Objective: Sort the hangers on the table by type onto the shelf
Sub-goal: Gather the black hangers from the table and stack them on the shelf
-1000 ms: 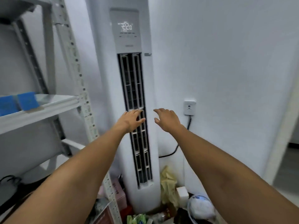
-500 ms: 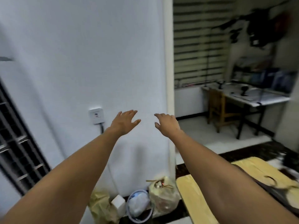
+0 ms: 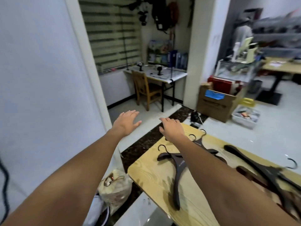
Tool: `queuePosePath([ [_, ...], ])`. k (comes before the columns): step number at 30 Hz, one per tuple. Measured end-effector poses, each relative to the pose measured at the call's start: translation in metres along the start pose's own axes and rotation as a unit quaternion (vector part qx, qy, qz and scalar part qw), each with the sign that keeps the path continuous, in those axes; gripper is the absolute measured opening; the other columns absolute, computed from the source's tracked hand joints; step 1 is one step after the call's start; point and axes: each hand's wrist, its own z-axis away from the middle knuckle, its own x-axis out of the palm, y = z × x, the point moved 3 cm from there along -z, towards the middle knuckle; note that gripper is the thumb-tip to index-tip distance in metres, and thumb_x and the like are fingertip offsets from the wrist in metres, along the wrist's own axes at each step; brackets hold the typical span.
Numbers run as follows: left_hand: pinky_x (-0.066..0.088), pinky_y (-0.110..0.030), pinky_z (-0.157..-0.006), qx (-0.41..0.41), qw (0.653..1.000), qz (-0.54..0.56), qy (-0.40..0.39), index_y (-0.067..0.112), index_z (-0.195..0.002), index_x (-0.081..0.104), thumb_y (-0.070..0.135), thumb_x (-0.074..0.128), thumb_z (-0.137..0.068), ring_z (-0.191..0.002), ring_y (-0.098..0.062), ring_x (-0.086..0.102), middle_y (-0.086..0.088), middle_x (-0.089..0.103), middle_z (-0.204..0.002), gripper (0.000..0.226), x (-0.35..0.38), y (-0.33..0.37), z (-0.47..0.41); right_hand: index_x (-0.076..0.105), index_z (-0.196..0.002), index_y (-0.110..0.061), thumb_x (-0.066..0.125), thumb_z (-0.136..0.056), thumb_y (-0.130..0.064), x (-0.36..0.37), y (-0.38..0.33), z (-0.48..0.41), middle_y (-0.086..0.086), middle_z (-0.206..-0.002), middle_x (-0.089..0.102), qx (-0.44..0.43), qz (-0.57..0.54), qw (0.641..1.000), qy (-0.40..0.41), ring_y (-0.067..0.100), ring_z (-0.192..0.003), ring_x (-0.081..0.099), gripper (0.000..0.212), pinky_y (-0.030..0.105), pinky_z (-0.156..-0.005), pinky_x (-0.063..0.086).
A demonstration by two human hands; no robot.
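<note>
Several dark brown wooden hangers with black hooks lie on a light wooden table (image 3: pixel 151 178) at the lower right. One hanger (image 3: pixel 178 170) lies near the table's left corner, and a pile of hangers (image 3: pixel 267 170) lies further right. Both arms reach forward. My left hand (image 3: pixel 126 122) is spread flat in the air over the floor, left of the table, holding nothing. My right hand (image 3: pixel 172 128) hovers over the table's far corner, fingers straight, holding nothing; its forearm hides part of the hangers. The shelf is out of view.
A white wall (image 3: pixel 40 95) stands close on the left. Filled plastic bags (image 3: pixel 114 190) sit on the floor beside the table. Ahead are a wooden chair (image 3: pixel 145 88) and a desk (image 3: pixel 162 75). Cardboard boxes (image 3: pixel 216 101) stand at the right.
The view has swung right, from the shelf and air conditioner past the wall to the table with hangers. Both hands stay stretched out and empty.
</note>
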Motion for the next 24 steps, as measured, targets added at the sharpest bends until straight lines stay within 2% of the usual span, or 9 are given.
queuePosePath([
  [7,0.015,-0.034,-0.119,0.101,0.993,0.03,-0.048,0.016,-0.149,0.026,0.044,0.038,-0.099,-0.144,-0.018,0.023,-0.003,0.027,-0.156,0.059,0.061,0.066,-0.027,0.032,-0.146,-0.018,0.039,-0.1,-0.032,0.024,0.076,0.051,0.009,-0.14,0.048,0.137,0.03,0.99,-0.032,0.029,-0.129,0.044,0.048,0.043,-0.108,0.031],
  [12,0.017,-0.035,-0.119,0.143,0.985,0.04,-0.088,0.018,-0.149,0.026,0.044,0.038,-0.099,-0.145,-0.018,0.021,-0.002,0.025,-0.157,0.058,0.104,0.106,-0.035,0.034,-0.144,-0.018,0.039,-0.099,-0.024,0.04,0.116,0.079,0.01,-0.139,0.049,0.195,0.04,0.979,-0.046,0.03,-0.127,0.045,0.045,0.042,-0.106,0.032],
  [17,0.015,-0.035,-0.119,0.162,0.978,0.036,-0.126,0.017,-0.15,0.024,0.042,0.036,-0.1,-0.145,-0.016,0.021,-0.001,0.024,-0.157,0.057,0.136,0.125,-0.044,0.035,-0.144,-0.017,0.045,-0.098,-0.028,0.057,0.143,0.085,0.009,-0.141,0.046,0.21,0.054,0.973,-0.075,0.03,-0.129,0.043,0.048,0.042,-0.108,0.03],
  [24,0.014,-0.035,-0.12,0.146,0.977,0.054,-0.149,0.017,-0.15,0.023,0.042,0.037,-0.1,-0.145,-0.016,0.019,-0.001,0.023,-0.157,0.057,0.168,0.141,-0.072,0.033,-0.145,-0.018,0.048,-0.097,-0.027,0.091,0.179,0.071,0.008,-0.14,0.047,0.168,0.068,0.976,-0.116,0.028,-0.128,0.043,0.051,0.04,-0.107,0.028],
])
